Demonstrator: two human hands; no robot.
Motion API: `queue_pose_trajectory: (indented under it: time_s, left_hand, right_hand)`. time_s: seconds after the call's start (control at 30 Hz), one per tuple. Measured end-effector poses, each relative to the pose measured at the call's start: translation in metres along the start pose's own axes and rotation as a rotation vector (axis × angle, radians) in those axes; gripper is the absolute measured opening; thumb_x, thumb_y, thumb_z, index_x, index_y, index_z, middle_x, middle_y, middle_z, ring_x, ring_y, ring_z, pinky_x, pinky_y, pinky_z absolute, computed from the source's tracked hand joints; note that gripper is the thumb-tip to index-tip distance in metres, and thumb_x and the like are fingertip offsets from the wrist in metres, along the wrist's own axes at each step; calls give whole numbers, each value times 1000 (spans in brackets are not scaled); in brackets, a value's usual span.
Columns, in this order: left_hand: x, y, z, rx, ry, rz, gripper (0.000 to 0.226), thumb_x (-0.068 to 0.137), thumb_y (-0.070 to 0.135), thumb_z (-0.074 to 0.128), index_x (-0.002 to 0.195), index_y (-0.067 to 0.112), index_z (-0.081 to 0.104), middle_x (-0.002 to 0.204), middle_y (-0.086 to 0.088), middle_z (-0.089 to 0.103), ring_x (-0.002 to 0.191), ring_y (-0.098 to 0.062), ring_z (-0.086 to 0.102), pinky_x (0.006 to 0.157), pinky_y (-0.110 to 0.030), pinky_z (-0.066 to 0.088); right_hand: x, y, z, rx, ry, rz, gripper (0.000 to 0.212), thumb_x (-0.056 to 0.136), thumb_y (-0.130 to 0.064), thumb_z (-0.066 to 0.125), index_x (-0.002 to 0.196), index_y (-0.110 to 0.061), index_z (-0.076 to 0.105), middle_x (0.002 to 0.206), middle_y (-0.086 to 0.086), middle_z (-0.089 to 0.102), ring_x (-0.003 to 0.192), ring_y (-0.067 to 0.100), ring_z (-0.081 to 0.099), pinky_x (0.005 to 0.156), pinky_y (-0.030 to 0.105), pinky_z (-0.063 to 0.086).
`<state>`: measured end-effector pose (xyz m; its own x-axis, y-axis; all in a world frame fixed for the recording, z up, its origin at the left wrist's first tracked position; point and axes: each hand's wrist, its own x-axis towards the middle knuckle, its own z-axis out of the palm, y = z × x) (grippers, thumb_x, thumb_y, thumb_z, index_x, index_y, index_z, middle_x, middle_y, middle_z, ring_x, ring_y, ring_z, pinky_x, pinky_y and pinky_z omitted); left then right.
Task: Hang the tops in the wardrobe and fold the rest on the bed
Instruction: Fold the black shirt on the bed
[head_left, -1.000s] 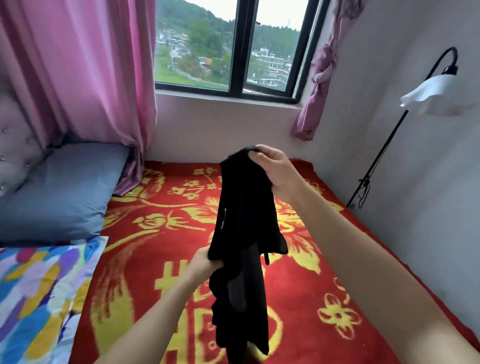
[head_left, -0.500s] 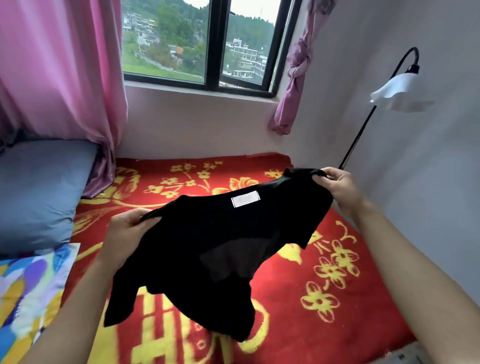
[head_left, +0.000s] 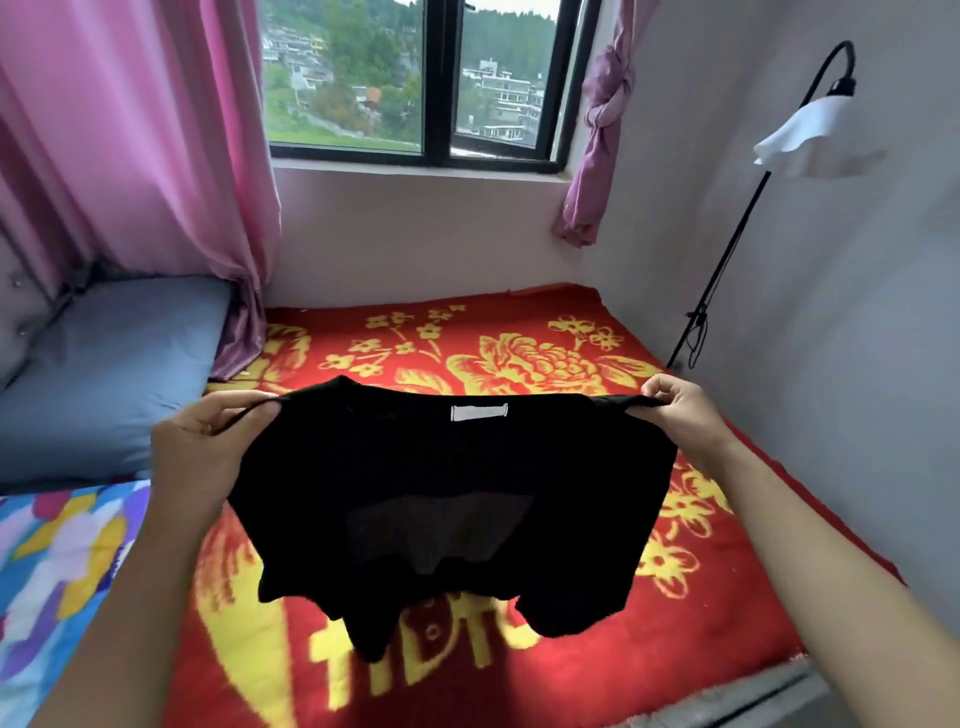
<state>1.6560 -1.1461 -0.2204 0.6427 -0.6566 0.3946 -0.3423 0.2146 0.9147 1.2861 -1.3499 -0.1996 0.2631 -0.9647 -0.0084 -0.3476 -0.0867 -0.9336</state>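
Stretching between both hands, a black garment (head_left: 447, 493) is held spread in the air above the red and yellow blanket (head_left: 722, 623) on the bed. One top corner is pinched by the curled fingers and thumb of the left hand (head_left: 202, 449), the other likewise by the right hand (head_left: 685, 415). A white label (head_left: 478, 412) is shown near the top edge.

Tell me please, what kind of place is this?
Most likely a bedroom. A bed, covered in red with yellow flowers, lies below the window, a blue pillow rests at its left end, and a floor lamp stands by the right wall.
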Motion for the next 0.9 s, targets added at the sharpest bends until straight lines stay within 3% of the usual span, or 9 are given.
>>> queue_pose_trajectory:
  time_s: [0.07, 0.13, 0.23, 0.37, 0.47, 0.6, 0.7, 0.8, 0.9]
  left_hand:
    - [-18, 17, -6, 55, 74, 19, 42, 81, 3, 67, 67, 42, 72, 57, 27, 63, 59, 9, 57, 65, -5, 45]
    - [-34, 35, -12, 116, 151, 19, 13, 82, 14, 68, 85, 26, 74, 65, 22, 67, 76, -7, 64, 84, -24, 52]
    - [-71, 47, -15, 170, 251, 15, 23, 76, 40, 66, 92, 25, 72, 81, 10, 69, 88, -25, 65, 94, -47, 49]
    - [-130, 70, -12, 322, 385, 75, 28, 82, 56, 58, 97, 35, 70, 93, 0, 71, 92, -22, 67, 90, -48, 50]
    - [-162, 111, -2, 538, 291, 185, 41, 93, 46, 47, 108, 13, 65, 95, -14, 69, 89, -35, 63, 72, -33, 49]
    - [-173, 124, -5, 643, 376, 294, 46, 93, 45, 44, 104, 6, 66, 88, -21, 68, 82, -41, 61, 73, -41, 45]
    - [-165, 98, -11, 765, 473, 328, 39, 92, 41, 50, 102, 11, 72, 90, -19, 70, 87, -38, 64, 72, -42, 44]
    - [-160, 61, -5, 818, 389, 288, 46, 86, 45, 47, 97, 9, 73, 87, -18, 71, 85, -37, 65, 69, -43, 45]
    - [-154, 5, -5, 812, 303, 181, 42, 84, 42, 52, 93, 8, 74, 87, -17, 71, 85, -37, 65, 70, -44, 47]
  right_hand:
    - [-14, -6, -14, -25, -87, -41, 31, 81, -6, 69, 68, -14, 42, 56, 0, 44, 40, 6, 39, 38, 17, 28]
    - [-28, -10, -25, -52, -129, -88, 29, 81, -8, 69, 68, -13, 43, 58, 1, 43, 45, 9, 39, 42, 21, 28]
    - [-56, -7, -45, -66, -137, -160, 21, 81, -9, 69, 73, -6, 50, 61, 3, 47, 50, 12, 43, 48, 25, 33]
    - [-90, 4, -61, 103, 87, -241, 26, 82, -4, 66, 66, -12, 47, 58, 2, 47, 44, 5, 41, 42, 16, 33]
    - [-106, -3, -61, 180, 377, -296, 33, 82, -5, 63, 63, -19, 41, 61, -1, 41, 51, 5, 34, 44, 15, 28]
    - [-115, -16, -60, 99, 537, -357, 33, 80, -10, 61, 63, -25, 38, 61, -8, 42, 55, 5, 40, 51, 16, 30]
    - [-105, -6, -54, -90, 437, -343, 18, 79, -30, 62, 72, -19, 51, 73, 0, 54, 72, 19, 49, 60, 28, 31]
    - [-90, 20, -42, -317, 266, -333, 42, 73, -47, 56, 92, -11, 65, 90, 8, 64, 84, 27, 57, 63, 30, 33]
    - [-71, 52, -16, -471, 50, -148, 31, 84, -47, 63, 89, -17, 68, 83, 6, 66, 81, 28, 61, 62, 33, 40]
